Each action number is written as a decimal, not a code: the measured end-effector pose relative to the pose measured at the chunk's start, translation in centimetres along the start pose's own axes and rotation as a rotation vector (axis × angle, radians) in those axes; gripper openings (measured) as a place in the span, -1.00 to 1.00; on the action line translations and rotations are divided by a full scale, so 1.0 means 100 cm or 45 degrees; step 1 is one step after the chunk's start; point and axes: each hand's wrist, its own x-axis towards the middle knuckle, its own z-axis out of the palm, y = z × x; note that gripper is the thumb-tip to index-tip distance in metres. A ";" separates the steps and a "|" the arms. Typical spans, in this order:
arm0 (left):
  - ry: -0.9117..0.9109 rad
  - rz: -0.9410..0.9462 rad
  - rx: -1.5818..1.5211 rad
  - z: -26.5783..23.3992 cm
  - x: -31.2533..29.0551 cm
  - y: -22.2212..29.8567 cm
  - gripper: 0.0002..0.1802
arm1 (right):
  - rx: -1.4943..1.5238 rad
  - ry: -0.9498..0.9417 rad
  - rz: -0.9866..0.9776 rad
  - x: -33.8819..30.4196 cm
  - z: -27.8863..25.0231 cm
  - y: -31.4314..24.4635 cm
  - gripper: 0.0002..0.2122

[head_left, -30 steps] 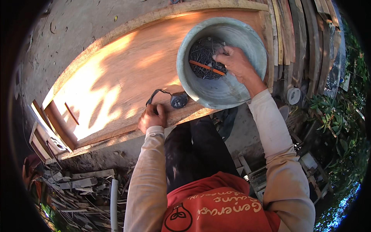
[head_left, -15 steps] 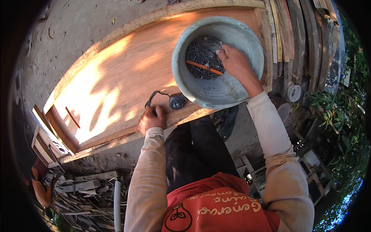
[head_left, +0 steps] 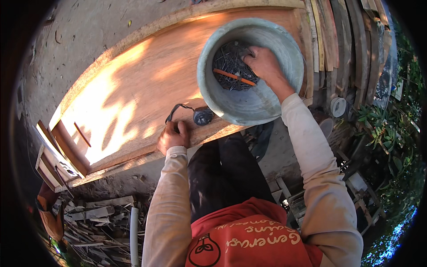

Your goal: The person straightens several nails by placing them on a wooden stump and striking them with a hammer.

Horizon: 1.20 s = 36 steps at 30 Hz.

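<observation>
A round grey-blue bucket point(head_left: 242, 109) stands on the right part of the wooden surface point(head_left: 153, 78); in its bottom lies a heap of dark nails point(head_left: 227, 57), with an orange stick point(head_left: 233, 77) across them. The bucket's near rim sits by the surface's near edge, while leftward the sunlit boards run within a raised border point(head_left: 100, 60) to a thin brown strip point(head_left: 82, 134). The right hand point(head_left: 265, 66) reaches down inside, fingers at the nails — whether clamped on one, I cannot tell. The left hand point(head_left: 174, 135) rests curled on the near edge beside a dark, strapped object point(head_left: 203, 115); whether its fingers grip the strap, I cannot tell.
</observation>
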 end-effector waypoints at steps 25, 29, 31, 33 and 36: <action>-0.024 -0.024 -0.001 -0.002 0.001 0.004 -0.60 | 0.899 -0.663 0.284 -0.037 -0.030 -0.023 -0.80; -0.032 -0.026 0.012 0.000 0.001 0.004 -0.60 | 0.964 -0.643 0.320 -0.042 -0.034 -0.026 -0.80; -0.025 -0.019 0.020 0.001 0.002 0.002 -0.60 | 0.953 -0.590 0.345 -0.045 -0.038 -0.029 -0.81; -0.030 -0.028 0.012 0.000 0.002 0.003 -0.60 | 0.994 -0.541 0.278 -0.048 -0.047 -0.030 -0.81; -0.023 -0.025 -0.001 -0.001 0.001 0.001 -0.60 | 0.941 -0.476 0.227 -0.055 -0.061 -0.040 -0.83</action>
